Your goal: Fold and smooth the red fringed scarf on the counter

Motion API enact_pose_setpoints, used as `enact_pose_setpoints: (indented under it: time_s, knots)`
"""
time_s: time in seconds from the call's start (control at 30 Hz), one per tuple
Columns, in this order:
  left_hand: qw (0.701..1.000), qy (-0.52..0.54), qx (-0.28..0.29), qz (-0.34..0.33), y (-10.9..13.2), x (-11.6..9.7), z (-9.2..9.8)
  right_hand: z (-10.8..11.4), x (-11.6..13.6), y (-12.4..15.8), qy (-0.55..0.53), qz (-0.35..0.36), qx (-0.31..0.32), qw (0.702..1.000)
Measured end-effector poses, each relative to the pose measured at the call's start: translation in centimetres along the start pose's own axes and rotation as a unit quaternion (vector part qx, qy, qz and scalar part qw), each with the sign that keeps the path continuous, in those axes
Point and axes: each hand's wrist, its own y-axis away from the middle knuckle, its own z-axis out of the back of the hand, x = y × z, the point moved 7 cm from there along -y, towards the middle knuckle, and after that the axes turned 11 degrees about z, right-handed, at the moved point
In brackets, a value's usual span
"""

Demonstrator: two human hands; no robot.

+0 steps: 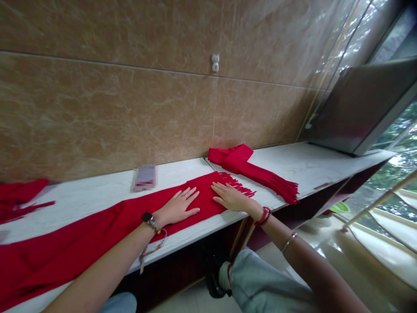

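A long red scarf [97,226] lies spread along a white marble ledge [299,163]. My left hand [180,205] rests flat on it, fingers stretched out, a ring on one finger and a watch at the wrist. My right hand [232,196] also lies flat and open on the scarf's fringed end, with red bands at the wrist. A second red scarf [250,167], folded with its fringe trailing right, sits just beyond my right hand, apart from it.
A small flat blurred object [145,177] lies near the wall behind the spread scarf. More red cloth [19,198] is bunched at the far left. A dark box-like appliance [355,113] stands at the ledge's right end. My knee and shoe show below the ledge.
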Motion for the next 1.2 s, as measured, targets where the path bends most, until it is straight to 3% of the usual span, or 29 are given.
enact_pose_setpoints:
  time_s: [0.23, 0.33, 0.4, 0.5, 0.6, 0.73, 0.9, 1.2]
  knots:
    - [1.0, -0.016, 0.005, -0.007, 0.0, -0.2, 0.3, 1.3, -2.4, 1.5, -0.006, -0.059, 0.011, 0.998]
    - [0.998, -0.04, -0.032, -0.033, 0.4, -1.0, 1.1, 2.9, -1.5, 1.1, -0.051, -0.043, 0.011, 0.998]
    - [0.994, -0.055, -0.072, -0.068, 1.0, -2.2, 2.1, 3.1, -0.2, 0.8, -0.109, -0.005, 0.049, 0.993]
    - [0.991, -0.055, -0.074, -0.102, 2.1, -4.0, 3.1, 2.8, 1.2, 1.1, -0.163, 0.03, 0.094, 0.982]
    - [0.995, -0.052, -0.04, -0.076, 2.7, -5.2, 3.4, 2.7, 1.6, 1.7, -0.175, 0.035, 0.071, 0.981]
    - [0.997, -0.079, -0.021, 0.008, 2.2, -6.8, 3.5, 2.8, 1.7, 2.3, -0.186, 0.031, 0.072, 0.98]
    - [0.99, -0.102, -0.031, 0.089, 0.5, -8.6, 3.2, 3.3, 1.7, 2.3, -0.192, 0.043, 0.084, 0.977]
    - [0.99, -0.111, -0.043, 0.081, 0.3, -8.3, 3.0, 2.7, 1.1, 2.8, -0.212, 0.045, 0.062, 0.974]
